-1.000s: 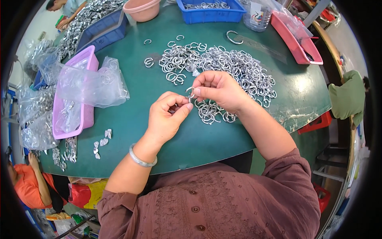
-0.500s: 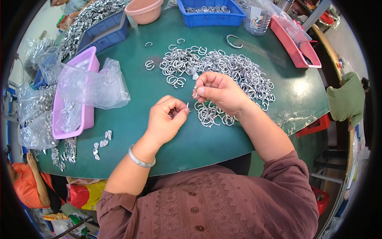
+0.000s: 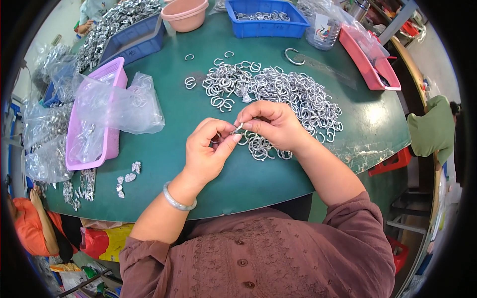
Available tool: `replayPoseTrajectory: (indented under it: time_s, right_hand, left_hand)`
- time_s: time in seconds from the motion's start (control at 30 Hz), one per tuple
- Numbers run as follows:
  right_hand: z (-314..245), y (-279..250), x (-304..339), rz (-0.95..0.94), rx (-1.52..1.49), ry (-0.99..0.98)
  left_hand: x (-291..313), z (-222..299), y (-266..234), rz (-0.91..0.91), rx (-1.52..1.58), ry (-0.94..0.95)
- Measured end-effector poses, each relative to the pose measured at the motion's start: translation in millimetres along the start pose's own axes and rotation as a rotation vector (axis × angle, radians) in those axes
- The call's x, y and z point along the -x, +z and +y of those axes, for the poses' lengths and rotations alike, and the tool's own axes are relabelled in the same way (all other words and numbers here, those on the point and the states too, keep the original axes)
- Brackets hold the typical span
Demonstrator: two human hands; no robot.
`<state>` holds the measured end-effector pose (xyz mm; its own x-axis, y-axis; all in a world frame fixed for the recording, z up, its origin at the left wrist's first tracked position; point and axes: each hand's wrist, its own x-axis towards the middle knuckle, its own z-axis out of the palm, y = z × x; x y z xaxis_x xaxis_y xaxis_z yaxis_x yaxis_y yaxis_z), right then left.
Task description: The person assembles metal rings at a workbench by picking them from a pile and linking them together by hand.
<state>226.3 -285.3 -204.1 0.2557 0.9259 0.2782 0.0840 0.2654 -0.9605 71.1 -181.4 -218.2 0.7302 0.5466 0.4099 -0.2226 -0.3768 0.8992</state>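
My left hand [image 3: 206,149] and my right hand [image 3: 276,125] meet above the near edge of the pile, fingertips almost touching. Between them shows a small silver metal piece [image 3: 239,128], pinched by both; fingers cover most of it, so its shape is unclear. Right behind my hands lies a heap of silver open rings [image 3: 298,92], C-shaped, with a smaller cluster [image 3: 259,146] under my right hand. One silver textured charm [image 3: 246,98] rests at the heap's front. A few single rings [image 3: 190,83] lie apart at its left.
A pink basket [image 3: 113,144] with plastic bags stands at the left, near several silver charms [image 3: 130,177]. Along the back are a blue-grey tray [image 3: 144,47], peach bowls [image 3: 186,21] and a blue tray [image 3: 271,31]. A red tray [image 3: 365,64] borders the right. Other people sit nearby.
My hands were apart, each pinching something small; now my right hand has come left and down, and the fingertips meet around the metal piece. The whole view has shifted slightly.
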Motion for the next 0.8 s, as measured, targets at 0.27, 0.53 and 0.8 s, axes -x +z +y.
replayPoseTrajectory:
  time_s: [0.27, 0.53, 0.8]
  right_hand:
    - [-1.6, -1.4, -1.3, -0.031, 0.167, -0.091]
    - [-1.9, -0.2, -3.4, -0.005, 0.491, -0.088]
    - [6.7, 3.3, 3.1, -0.188, 1.082, -0.208]
  left_hand:
    - [-2.0, 1.8, -2.9, 0.029, -0.061, 0.133]
    - [-1.3, -3.7, -8.6, 0.04, 0.287, -0.123]
    - [-8.2, -7.7, -23.8, 0.027, 0.82, -0.518]
